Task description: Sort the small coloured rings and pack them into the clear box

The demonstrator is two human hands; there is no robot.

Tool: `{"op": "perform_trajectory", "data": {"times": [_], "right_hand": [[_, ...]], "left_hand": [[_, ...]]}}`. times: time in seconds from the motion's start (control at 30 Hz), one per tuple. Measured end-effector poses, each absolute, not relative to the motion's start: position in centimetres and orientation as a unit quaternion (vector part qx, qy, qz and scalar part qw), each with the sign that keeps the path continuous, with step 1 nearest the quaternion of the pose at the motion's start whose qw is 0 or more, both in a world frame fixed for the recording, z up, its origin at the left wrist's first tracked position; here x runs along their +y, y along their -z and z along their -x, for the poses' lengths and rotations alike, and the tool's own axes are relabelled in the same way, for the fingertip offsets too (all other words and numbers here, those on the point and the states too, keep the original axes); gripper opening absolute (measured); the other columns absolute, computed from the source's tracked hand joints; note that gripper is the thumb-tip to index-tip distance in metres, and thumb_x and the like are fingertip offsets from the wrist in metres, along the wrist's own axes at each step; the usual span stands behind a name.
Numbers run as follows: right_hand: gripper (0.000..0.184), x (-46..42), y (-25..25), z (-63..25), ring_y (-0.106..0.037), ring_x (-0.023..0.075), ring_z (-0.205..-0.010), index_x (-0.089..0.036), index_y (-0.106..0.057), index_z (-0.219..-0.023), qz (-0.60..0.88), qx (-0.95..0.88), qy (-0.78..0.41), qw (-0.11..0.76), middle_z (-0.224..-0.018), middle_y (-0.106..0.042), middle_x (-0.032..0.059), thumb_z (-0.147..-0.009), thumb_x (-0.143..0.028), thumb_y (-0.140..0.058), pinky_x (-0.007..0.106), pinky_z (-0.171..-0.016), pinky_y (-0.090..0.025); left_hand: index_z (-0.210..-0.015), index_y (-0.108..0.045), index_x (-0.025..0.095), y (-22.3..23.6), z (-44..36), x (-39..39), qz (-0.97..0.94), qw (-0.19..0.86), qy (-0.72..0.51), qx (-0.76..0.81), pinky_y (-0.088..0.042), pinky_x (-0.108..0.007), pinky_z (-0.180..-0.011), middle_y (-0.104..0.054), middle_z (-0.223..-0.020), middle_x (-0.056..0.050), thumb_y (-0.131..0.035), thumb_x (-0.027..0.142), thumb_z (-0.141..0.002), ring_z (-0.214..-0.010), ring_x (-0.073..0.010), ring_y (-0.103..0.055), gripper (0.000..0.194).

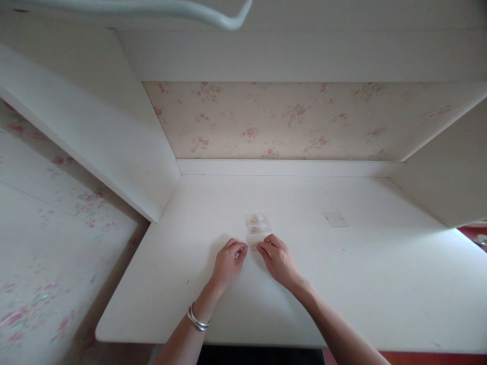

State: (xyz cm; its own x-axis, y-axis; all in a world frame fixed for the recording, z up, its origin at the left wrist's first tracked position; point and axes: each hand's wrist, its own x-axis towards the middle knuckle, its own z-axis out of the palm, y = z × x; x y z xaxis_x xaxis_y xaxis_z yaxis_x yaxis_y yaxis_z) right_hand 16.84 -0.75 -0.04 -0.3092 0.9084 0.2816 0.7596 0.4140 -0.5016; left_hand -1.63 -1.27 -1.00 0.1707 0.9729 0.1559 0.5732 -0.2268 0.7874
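Note:
My left hand (pixel 229 262) and my right hand (pixel 277 259) rest on a white desk (pixel 361 284), fingertips pinched close together near the middle. Between the fingertips lies a tiny object (pixel 253 247), too small to name. Just beyond them sits a small clear plastic case (pixel 257 223) with little pale pieces inside. A silver bracelet (pixel 197 319) circles my left wrist. Both hands have curled fingers; which hand grips the tiny object is hard to tell.
A small clear flat lid or square (pixel 335 218) lies on the desk to the right. White side panels (pixel 114 147) wall in the desk on both sides, with floral wallpaper (pixel 289 121) at the back. A white shelf runs overhead.

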Motion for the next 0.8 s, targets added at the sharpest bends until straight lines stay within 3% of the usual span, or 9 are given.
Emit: {"op": "perform_trajectory", "data": {"times": [0.23, 0.47, 0.63, 0.8], "right_hand": [[0.027, 1.8, -0.4, -17.2, -0.055, 0.016, -0.078, -0.023, -0.068, -0.092, 0.537, -0.763, -0.111, 0.343, -0.086, -0.058, 0.0054, -0.092, -0.03, -0.042, 0.029, -0.073, -0.045], [0.027, 3.7, 0.0, -16.9, -0.055, 0.0156, -0.075, -0.024, -0.07, -0.089, 0.539, -0.784, -0.059, 0.303, -0.084, -0.059, 0.0056, -0.091, -0.03, -0.043, 0.029, -0.071, -0.044], [0.027, 2.0, -0.4, -17.9, -0.055, 0.0157, -0.077, -0.022, -0.069, -0.09, 0.543, -0.764, -0.082, 0.339, -0.085, -0.058, 0.0057, -0.092, -0.032, -0.044, 0.028, -0.072, -0.044], [0.027, -0.1, -0.3, -20.2, -0.055, 0.0141, -0.071, -0.022, -0.069, -0.09, 0.576, -0.709, -0.13, 0.386, -0.082, -0.057, 0.0045, -0.09, -0.036, -0.046, 0.026, -0.064, -0.045]], "left_hand": [[-0.092, -0.066, 0.021, 1.0, 1.5, -1.8, -0.728, 0.283, -0.32, 0.536, -0.047, -0.022, -0.069, -0.061, -0.086, -0.003, -0.043, 0.028, -0.091, -0.078, -0.0129, -0.058, 0.024], [-0.092, -0.066, 0.021, 1.1, 1.6, -1.7, -0.731, 0.275, -0.323, 0.535, -0.048, -0.024, -0.073, -0.061, -0.086, -0.003, -0.043, 0.026, -0.091, -0.079, -0.0129, -0.058, 0.023], [-0.093, -0.065, 0.022, 1.2, 1.5, -1.9, -0.75, 0.24, -0.294, 0.542, -0.047, -0.023, -0.072, -0.061, -0.087, -0.003, -0.042, 0.026, -0.092, -0.079, -0.0129, -0.058, 0.024], [-0.099, -0.063, 0.024, 0.6, 0.8, -2.0, -0.777, 0.191, -0.254, 0.543, -0.047, -0.026, -0.078, -0.062, -0.094, -0.003, -0.042, 0.025, -0.092, -0.083, -0.014, -0.06, 0.022]]}}
